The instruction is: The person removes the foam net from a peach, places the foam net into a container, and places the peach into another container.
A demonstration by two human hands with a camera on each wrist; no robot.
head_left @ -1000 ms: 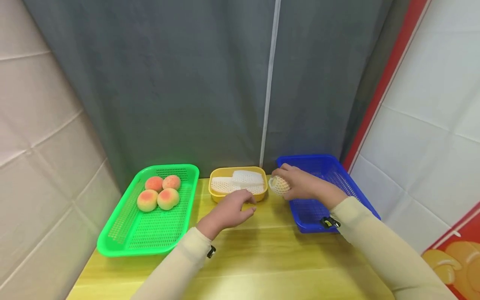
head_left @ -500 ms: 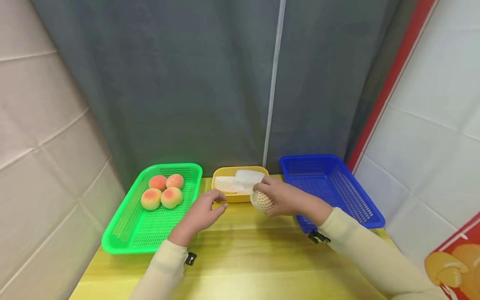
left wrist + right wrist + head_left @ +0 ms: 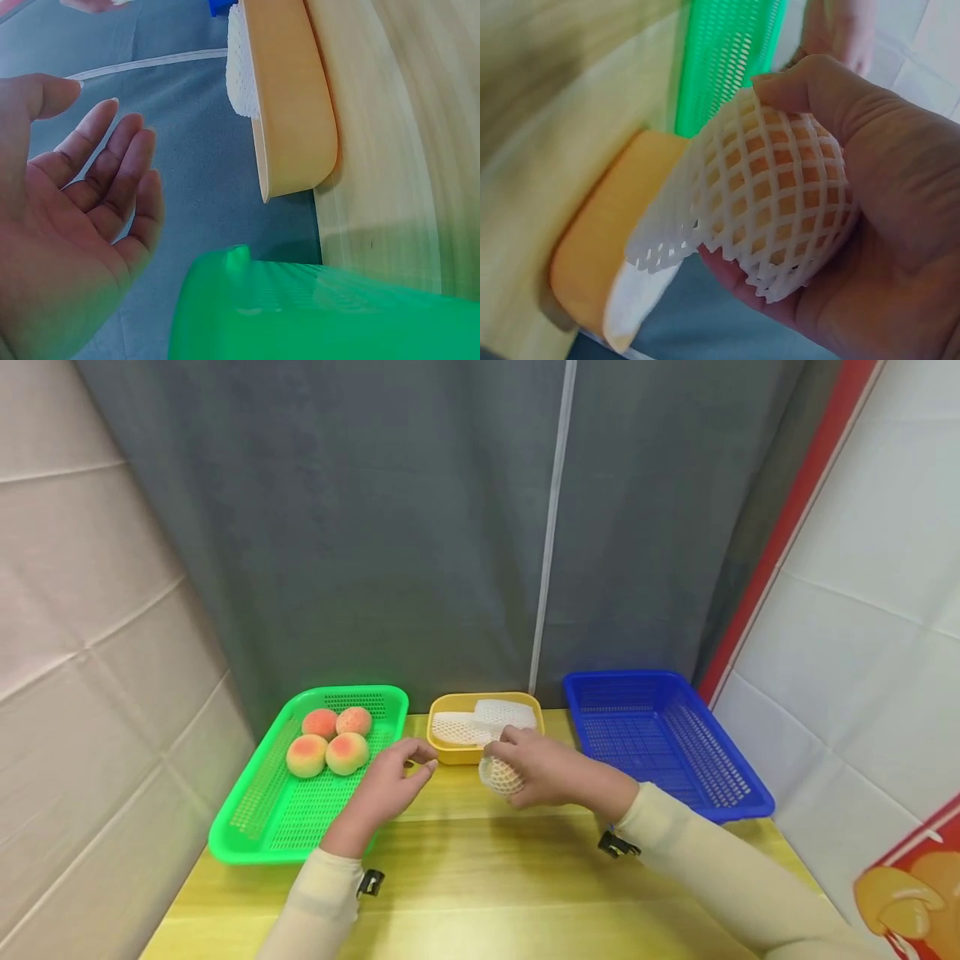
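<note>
In my right hand [image 3: 540, 768] I grip a peach in a white foam net [image 3: 772, 195], thumb on one side and fingers round the other. It is in the air just in front of the yellow bin [image 3: 457, 756], where white foam net sleeves [image 3: 502, 714] lie flat. My left hand [image 3: 386, 785] hovers by the right rim of the green basket [image 3: 225, 843], its fingers relaxed and holding nothing, as the left wrist view shows. Several bare peaches [image 3: 347, 753] sit together in the back part of that basket.
A blue basket [image 3: 761, 806] stands at the right of the wooden table [image 3: 480, 893], behind my right forearm. A grey curtain [image 3: 375, 543] hangs behind the containers. White panels [image 3: 847, 652] close off both sides.
My right hand has carried the netted peach left, from the blue basket's edge to the front of the yellow bin. My left hand has moved left, away from that bin toward the green basket.
</note>
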